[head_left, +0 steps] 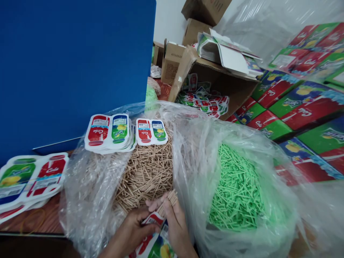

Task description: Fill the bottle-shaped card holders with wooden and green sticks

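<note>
Low in the head view, my left hand grips a printed red, blue and green packet, its thumb lying across the front. My right hand is closed around a small bundle of brown sticks at the packet's upper end. The fingers of both hands meet there, and I cannot tell how far the sticks reach inside. Just beyond lies a heap of loose brown sticks in a clear plastic bag. Flat jar-shaped packets are stacked on that bag, beside another small packet pile.
Green sticks fill a second plastic bag on the right. More packets lie at far left below a blue panel. Behind, a tipped cardboard box holds loose packets. Red-and-green cartons are stacked at right.
</note>
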A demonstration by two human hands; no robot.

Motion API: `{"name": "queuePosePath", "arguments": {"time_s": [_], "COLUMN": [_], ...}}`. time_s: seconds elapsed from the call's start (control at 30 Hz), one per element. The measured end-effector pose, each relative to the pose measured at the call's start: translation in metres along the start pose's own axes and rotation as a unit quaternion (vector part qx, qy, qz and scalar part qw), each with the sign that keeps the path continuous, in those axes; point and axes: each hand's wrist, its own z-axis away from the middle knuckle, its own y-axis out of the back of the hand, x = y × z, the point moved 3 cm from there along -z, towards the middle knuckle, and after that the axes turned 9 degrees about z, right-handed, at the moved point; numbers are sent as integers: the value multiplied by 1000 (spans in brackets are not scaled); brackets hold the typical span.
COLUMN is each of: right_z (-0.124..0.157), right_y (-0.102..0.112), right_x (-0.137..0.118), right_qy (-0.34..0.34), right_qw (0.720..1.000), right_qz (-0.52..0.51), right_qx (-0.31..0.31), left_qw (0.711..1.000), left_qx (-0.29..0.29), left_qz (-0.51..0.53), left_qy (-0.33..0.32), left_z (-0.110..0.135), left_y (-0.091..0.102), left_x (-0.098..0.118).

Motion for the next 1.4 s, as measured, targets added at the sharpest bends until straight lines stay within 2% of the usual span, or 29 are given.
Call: {"name": "queuePosePath", "arguments": {"time_s": [0.13,0.23,0.3,0.47,0.57,0.63,0.77,0.87,1.07,1.13,1.23,1.33,1.4], "right_z": [2,6,8,15,20,21,20,16,14,14,13,13,11], "right_y": [2,10,18,28,31,30,26,27,21,18,18,23,27], "right_x": [-7,-12,-16,-23,-23,-23,-29,-37,-47,-50,-54,-60,-63], "right_qy": [18,46,69,82,73,93,151,165,245,226,149,118,135], "right_qw": [989,981,976,960,975,977,952,941,925,931,944,965,982], "right_qz": [141,183,199,250,205,192,265,295,290,287,285,198,78], "right_qx": [-40,-52,-48,-93,-48,-8,-4,-5,3,-10,-78,-127,-108], "left_qw": [998,991,990,996,994,995,994,992,994,994,992,989,987], "left_qx": [-4,-13,-23,-77,-74,-56,-40,-41,-46,-57,-81,-106,-118], "left_qz": [-39,-57,-45,43,76,73,91,111,100,97,90,86,81], "left_qy": [-48,-124,-134,-31,11,25,44,53,1,-15,-39,-60,-69], "left_z": [1,1,0,1,2,2,3,4,7,9,12,15,18], "left_y": [5,9,12,13,13,13,9,6,4,4,2,1,1], "left_x": [6,15,19,20,16,12,6,3,14,18,23,25,24]}}
